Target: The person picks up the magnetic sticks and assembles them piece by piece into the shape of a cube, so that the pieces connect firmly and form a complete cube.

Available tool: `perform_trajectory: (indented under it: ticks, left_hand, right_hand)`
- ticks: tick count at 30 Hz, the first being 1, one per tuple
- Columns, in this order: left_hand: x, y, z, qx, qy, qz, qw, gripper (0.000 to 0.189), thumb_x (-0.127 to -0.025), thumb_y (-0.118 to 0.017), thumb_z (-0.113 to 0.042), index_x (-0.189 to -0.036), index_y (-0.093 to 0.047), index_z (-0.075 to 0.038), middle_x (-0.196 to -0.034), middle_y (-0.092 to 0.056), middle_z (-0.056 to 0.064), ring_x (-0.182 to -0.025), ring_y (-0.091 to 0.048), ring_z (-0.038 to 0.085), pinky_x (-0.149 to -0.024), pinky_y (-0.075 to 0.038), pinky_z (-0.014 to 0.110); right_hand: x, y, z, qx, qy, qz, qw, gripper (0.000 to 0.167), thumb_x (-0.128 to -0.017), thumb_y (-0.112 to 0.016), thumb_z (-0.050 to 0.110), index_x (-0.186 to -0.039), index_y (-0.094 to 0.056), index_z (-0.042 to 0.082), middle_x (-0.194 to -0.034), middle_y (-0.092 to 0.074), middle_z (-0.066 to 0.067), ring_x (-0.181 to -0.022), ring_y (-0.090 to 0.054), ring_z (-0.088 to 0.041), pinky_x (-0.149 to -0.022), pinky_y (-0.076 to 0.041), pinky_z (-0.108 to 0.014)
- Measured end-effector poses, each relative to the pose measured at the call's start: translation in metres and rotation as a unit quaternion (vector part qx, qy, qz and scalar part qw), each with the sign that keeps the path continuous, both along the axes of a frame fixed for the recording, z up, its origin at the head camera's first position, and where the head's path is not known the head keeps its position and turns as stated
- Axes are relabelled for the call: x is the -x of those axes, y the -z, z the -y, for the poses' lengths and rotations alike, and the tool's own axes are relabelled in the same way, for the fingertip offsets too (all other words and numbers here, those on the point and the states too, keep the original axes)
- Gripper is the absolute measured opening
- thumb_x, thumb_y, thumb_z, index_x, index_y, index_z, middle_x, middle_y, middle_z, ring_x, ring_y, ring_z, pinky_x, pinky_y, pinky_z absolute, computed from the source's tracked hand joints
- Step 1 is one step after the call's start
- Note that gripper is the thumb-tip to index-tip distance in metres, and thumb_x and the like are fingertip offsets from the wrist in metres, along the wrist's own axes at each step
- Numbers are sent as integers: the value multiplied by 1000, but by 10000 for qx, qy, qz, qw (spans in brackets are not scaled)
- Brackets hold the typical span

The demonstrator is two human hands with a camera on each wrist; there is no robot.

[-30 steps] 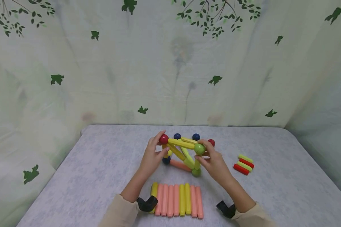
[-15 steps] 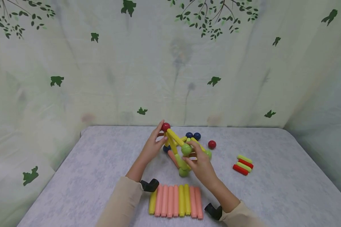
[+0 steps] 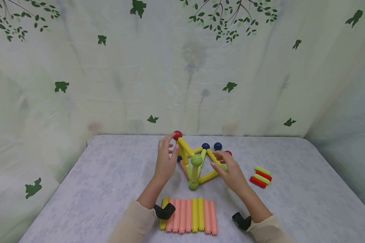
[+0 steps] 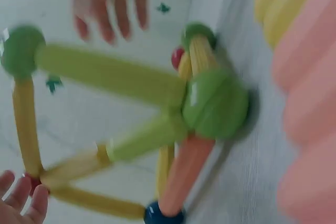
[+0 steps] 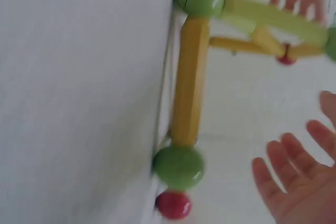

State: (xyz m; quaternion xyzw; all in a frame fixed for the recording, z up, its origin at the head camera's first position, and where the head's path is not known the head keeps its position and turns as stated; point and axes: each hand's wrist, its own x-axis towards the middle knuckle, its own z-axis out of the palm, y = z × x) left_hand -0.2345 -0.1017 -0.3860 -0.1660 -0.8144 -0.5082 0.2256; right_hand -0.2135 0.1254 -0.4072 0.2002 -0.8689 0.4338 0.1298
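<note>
A frame of coloured sticks and balls stands mid-table, a yellow stick (image 3: 186,147) running from its raised red ball (image 3: 177,135) to an upper green ball (image 3: 196,160). Below that, an upright light-green stick (image 3: 194,172) meets a lower green ball (image 3: 193,185). My left hand (image 3: 165,160) is beside the raised red ball, fingertips right at it and loosely bent. My right hand (image 3: 231,172) is spread on the other side, over a third green ball (image 3: 223,167) that it partly covers. In the right wrist view the fingers (image 5: 299,156) are apart and hold nothing.
A row of pink and yellow sticks (image 3: 188,216) lies in front of the frame. Short red and light-green sticks (image 3: 261,176) lie to the right. Behind the frame are a loose navy ball (image 3: 217,146) and a partly hidden red ball (image 3: 228,153).
The frame has turned, its upper green ball moving left. My right hand has let go of that ball and drawn back to the right; my left fingers have loosened at the red ball.
</note>
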Motion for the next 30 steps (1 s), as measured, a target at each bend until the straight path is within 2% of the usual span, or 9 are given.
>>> perform_trajectory:
  ticks: [2,5,8,13,18,21,28,30]
  left_hand:
    - [-12,-3,-8,346,201,-201,9990,37,-93,-51,-21,-129,-47,-16,-124,-39,8,-100,-44,22,-78,-44,39]
    - [-26,-6,-18,970,482,-346,9935,34,-87,-61,-28,-118,-57,-16,-122,-42,6,-105,-44,22,-82,-44,40]
    - [-33,-9,-23,1244,472,-388,9904,33,-80,-69,-27,-109,-62,-13,-121,-43,5,-109,-43,23,-85,-43,38]
    - [-34,-9,-22,1094,465,-82,9929,31,-81,-68,-19,-110,-59,-11,-128,-41,6,-117,-40,24,-88,-42,36]
    - [-29,-7,-15,793,847,239,9930,34,-85,-62,-14,-118,-54,-10,-137,-35,3,-122,-37,18,-88,-42,32]
    - [-28,-6,-11,637,1115,261,9914,35,-87,-60,-13,-121,-52,-9,-139,-34,3,-121,-37,14,-87,-43,30]
    - [-48,-36,-10,421,1499,408,9870,32,-87,-57,-2,-119,-51,2,-137,-35,18,-119,-41,26,-86,-43,38]
    - [-48,-38,-9,438,1535,395,9864,32,-87,-57,-2,-119,-51,3,-137,-35,19,-120,-40,26,-86,-43,37]
  right_hand:
    - [6,6,-9,-480,143,373,9980,41,-86,-62,22,-124,-50,9,-119,-50,-6,-106,-48,-25,-86,-42,-44]
    - [14,15,-18,-1111,170,911,9895,38,-84,-65,15,-119,-55,7,-118,-50,-11,-107,-47,-29,-88,-40,-46]
    - [19,22,-22,-1503,147,1127,9821,31,-82,-66,9,-113,-60,5,-113,-52,-12,-103,-49,-26,-87,-41,-44]
    - [19,23,-23,-1723,261,1304,9760,27,-80,-67,7,-107,-64,8,-103,-55,-8,-90,-51,-19,-77,-46,-38]
    - [12,18,-24,-1901,382,1694,9663,29,-78,-70,10,-106,-65,11,-95,-56,-4,-81,-51,-17,-71,-48,-33]
    - [8,17,-25,-1945,363,1816,9633,30,-77,-71,12,-107,-65,11,-91,-55,-2,-78,-50,-16,-69,-48,-31]
    - [-3,19,-28,-1822,320,1752,9670,32,-76,-72,13,-107,-65,11,-91,-56,-1,-76,-49,-15,-66,-46,-28]
    - [-5,19,-28,-1757,362,1722,9686,32,-76,-72,13,-107,-65,12,-91,-56,0,-77,-49,-15,-67,-46,-28]
